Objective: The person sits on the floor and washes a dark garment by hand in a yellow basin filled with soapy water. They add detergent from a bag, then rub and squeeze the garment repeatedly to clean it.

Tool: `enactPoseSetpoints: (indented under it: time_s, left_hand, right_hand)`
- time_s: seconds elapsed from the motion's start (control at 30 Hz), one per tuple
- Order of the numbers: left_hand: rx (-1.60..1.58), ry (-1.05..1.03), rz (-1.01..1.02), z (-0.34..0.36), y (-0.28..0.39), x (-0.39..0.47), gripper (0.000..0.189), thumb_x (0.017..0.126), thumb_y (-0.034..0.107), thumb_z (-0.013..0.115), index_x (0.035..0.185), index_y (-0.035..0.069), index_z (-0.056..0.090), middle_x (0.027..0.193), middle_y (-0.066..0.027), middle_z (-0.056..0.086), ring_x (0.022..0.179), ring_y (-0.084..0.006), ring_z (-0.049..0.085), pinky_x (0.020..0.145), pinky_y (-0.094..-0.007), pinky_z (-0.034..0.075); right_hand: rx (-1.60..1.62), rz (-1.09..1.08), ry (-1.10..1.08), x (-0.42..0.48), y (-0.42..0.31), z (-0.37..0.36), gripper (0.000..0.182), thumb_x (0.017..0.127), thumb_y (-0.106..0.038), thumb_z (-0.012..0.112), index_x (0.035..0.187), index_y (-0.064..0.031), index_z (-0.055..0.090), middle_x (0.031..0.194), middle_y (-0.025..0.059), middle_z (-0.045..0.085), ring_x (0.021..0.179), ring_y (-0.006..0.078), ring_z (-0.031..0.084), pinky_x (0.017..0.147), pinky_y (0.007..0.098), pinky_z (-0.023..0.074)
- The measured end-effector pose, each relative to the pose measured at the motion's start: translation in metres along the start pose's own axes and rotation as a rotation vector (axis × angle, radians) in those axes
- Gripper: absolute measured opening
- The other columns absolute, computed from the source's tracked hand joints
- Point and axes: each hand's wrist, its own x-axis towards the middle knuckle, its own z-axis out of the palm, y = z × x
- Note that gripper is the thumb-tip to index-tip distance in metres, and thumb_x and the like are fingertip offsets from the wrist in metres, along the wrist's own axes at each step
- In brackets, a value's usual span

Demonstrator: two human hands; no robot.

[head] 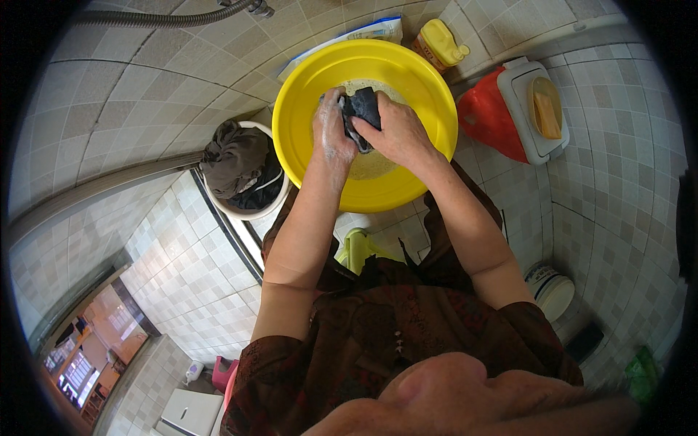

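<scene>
Both hands are over a yellow plastic basin (439, 141) that holds cloudy, sudsy water (373, 166). Between them is a wet dark grey cloth (364, 106), bunched up and streaked with foam. My left hand (332, 128), coated in white suds, grips the cloth's left side. From the right, my right hand (401, 128) clasps it, with the thumb across its front. The fingertips of both hands are partly hidden by the cloth and by the hands themselves.
Left of the basin stands a white bucket (286, 188) with dark clothes (237, 158). A yellow bottle (441, 43) and a plastic packet (376, 32) lean behind it. At right, a red-and-white bin (491, 117) carries a soap dish with an orange bar (547, 115). A green stool (357, 250) is below me.
</scene>
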Motion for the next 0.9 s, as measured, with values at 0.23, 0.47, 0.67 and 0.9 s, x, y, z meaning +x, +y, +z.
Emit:
enactPoseSetpoints:
  time_s: [0.23,0.47,0.67,0.9]
  left_hand:
    - [-0.017,-0.004,-0.023,-0.002,-0.002,0.003,0.016,0.088,0.014,0.051,0.098,0.003,0.055,0.087,-0.0102,0.061,0.075,-0.0245,0.062,0.068,-0.0358,0.054]
    - [0.006,-0.005,-0.032,-0.003,-0.004,0.006,0.015,0.087,0.015,0.051,0.097,0.003,0.055,0.086,-0.01,0.062,0.074,-0.0244,0.062,0.068,-0.036,0.053]
    - [0.006,-0.013,-0.02,-0.006,-0.004,0.007,0.015,0.087,0.015,0.052,0.096,0.004,0.055,0.085,-0.0096,0.062,0.074,-0.0243,0.062,0.069,-0.0364,0.053]
    - [0.042,0.005,-0.023,0.0,-0.001,0.002,0.015,0.087,0.016,0.051,0.097,0.004,0.055,0.085,-0.0098,0.062,0.073,-0.0243,0.062,0.068,-0.0367,0.053]
  right_hand:
    - [-0.011,-0.01,0.005,-0.001,0.002,0.001,0.041,0.083,-0.031,0.062,0.1,0.0041,0.051,0.088,0.027,0.061,0.084,0.0426,0.06,0.077,0.0452,0.0472]
    - [-0.012,-0.014,0.021,-0.002,0.004,0.0,0.041,0.083,-0.031,0.062,0.098,0.0041,0.05,0.087,0.0277,0.061,0.083,0.0429,0.059,0.075,0.0459,0.0471]
    - [-0.01,-0.04,0.062,0.0,0.004,0.004,0.039,0.08,-0.033,0.063,0.093,0.0025,0.052,0.084,0.0252,0.061,0.08,0.0423,0.06,0.071,0.0463,0.0474]
    - [-0.007,-0.01,0.076,0.0,0.005,0.006,0.04,0.079,-0.035,0.063,0.091,0.0015,0.053,0.083,0.0242,0.062,0.079,0.0418,0.06,0.07,0.0465,0.0475]
